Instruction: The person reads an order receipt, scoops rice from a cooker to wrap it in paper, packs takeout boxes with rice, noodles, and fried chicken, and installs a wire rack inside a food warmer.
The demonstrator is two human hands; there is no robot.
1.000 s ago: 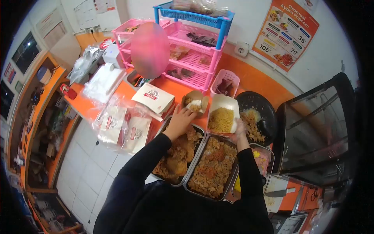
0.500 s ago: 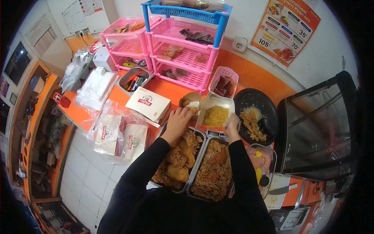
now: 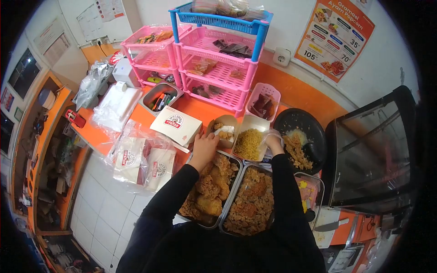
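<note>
A paper box of yellow noodles [image 3: 250, 142] stands behind the metal trays. My right hand [image 3: 273, 142], in a clear plastic glove, is closed on the box's right wall, its fingertips partly hidden. Left of it sits a smaller paper box [image 3: 231, 120] with white rice and fried pieces. My left hand [image 3: 205, 148] rests at this box's near left edge, bare, fingers extended and touching the rim. Below my hands are a tray of large fried chicken pieces [image 3: 210, 187] and a tray of smaller fried pieces [image 3: 249, 200].
A black bowl [image 3: 314, 125] holds fried bits to the right, before a glass display case [image 3: 371, 150]. A closed printed box [image 3: 176, 127] and bagged boxes [image 3: 143, 159] lie left. Pink stacked baskets [image 3: 218, 75] stand behind. A knife [image 3: 331, 224] lies on a board at right.
My left hand has drawn back and left from over the smaller box, showing its rice. My right hand has shifted slightly up along the noodle box's right side. The view has moved a little.
</note>
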